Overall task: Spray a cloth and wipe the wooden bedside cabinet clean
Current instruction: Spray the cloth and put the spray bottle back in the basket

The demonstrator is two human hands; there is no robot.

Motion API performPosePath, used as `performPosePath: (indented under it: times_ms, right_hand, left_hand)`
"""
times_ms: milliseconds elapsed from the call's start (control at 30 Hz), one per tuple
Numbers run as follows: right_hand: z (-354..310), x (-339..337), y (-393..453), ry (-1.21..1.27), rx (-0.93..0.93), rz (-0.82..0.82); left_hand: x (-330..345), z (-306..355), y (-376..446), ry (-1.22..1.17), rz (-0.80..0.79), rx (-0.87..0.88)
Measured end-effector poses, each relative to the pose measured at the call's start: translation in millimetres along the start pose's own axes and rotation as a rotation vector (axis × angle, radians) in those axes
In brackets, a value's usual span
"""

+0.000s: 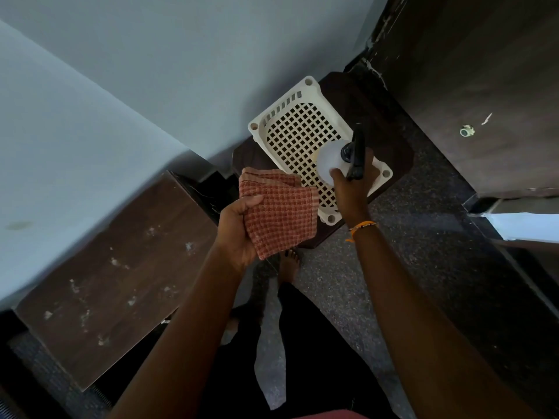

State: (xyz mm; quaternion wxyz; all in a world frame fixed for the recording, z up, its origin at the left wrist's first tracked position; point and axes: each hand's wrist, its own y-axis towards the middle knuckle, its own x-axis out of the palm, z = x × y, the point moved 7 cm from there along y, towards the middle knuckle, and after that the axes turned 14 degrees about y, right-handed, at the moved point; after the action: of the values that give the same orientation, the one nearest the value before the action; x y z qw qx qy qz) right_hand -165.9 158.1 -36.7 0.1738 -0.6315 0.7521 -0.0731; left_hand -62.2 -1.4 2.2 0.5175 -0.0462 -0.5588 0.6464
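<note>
- Fingers of the left hand (239, 228) are curled around one edge of a folded orange-checked cloth (279, 214), thumb on top, so the cloth fans out to the right of the palm.
- Closed around a translucent white spray bottle (331, 160), the right hand (352, 189) grips its body just below the black trigger head (356, 155); whether a finger rests on the trigger cannot be told.
- Cloth and bottle sit close together, the bottle just up and right of the cloth, not touching it.
- Down and left of the left hand stands the wooden bedside cabinet (115, 267), its dark brown top marked with pale smudges and specks; neither hand touches it.
- No brand, label or writing can be read on the bottle or anything else.
- Directly beneath and beyond both hands lies a cream plastic basket (287, 119) with a grid bottom, resting on a dark brown stool (384, 116).
- An orange thread band (361, 226) circles the right wrist.
- Below the cloth a bare foot (289, 263) stands on the speckled dark floor (423, 237).
- A pale blue wall (151, 71) runs behind the cabinet, and a dark wooden panel (484, 71) rises to the right of the right hand.
</note>
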Motion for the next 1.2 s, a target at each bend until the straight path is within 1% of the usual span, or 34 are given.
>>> performPosePath:
  times_ms: [67,100,200,267,333,500,533,567,600,700,767,867,1033,1200]
  right_hand:
    - [0.0,8.9,-6.6,-0.028,-0.027,0.100]
    - [-0.2,14.2,-7.9,-0.035,-0.031,0.123]
    - [2.5,21.4,-6.6,-0.077,0.015,0.082]
    - [8.6,15.8,-0.6,-0.054,0.047,-0.044]
    - [9.4,9.2,2.6,-0.041,0.048,-0.229]
    - [5.0,-3.7,17.0,-0.210,0.001,-0.627]
    - [2.5,-5.8,20.6,-0.249,-0.021,-0.676]
    - [-1.5,-7.5,23.9,-0.266,-0.048,-0.684]
    - [-6.1,-9.3,27.8,-0.254,-0.077,-0.648]
    - [-18.3,-11.7,32.3,-0.191,-0.158,-0.444]
    - [-18.7,-8.9,31.3,-0.191,-0.208,-0.361]
    - [-12.0,-5.8,32.1,-0.179,-0.200,-0.264]
    - [-6.5,6.4,37.4,-0.161,-0.200,-0.262]
    - [7.9,9.3,34.5,-0.075,-0.126,-0.218]
  left_hand:
    - [-1.8,1.4,0.6,-0.016,0.002,0.014]
    - [-2.7,2.3,1.0,-0.020,0.009,0.019]
    - [-5.9,3.3,1.7,-0.022,0.045,0.018]
    - [-8.3,3.9,2.4,-0.029,0.069,0.015]
    - [-10.5,4.5,3.4,-0.048,0.086,0.016]
    - [-14.5,4.3,5.0,-0.044,0.116,0.014]
    - [-15.8,4.6,5.3,-0.041,0.123,0.014]
    - [-17.1,4.8,5.6,-0.040,0.126,0.014]
    - [-18.2,4.8,6.0,-0.039,0.128,0.011]
    - [-18.4,4.0,5.5,-0.039,0.129,-0.005]
    - [-17.8,5.3,4.8,-0.044,0.123,0.002]
    - [-18.1,7.9,4.2,-0.053,0.118,0.018]
    - [-23.3,11.2,4.3,-0.031,0.147,0.032]
    - [-31.4,10.9,2.8,-0.034,0.148,0.038]
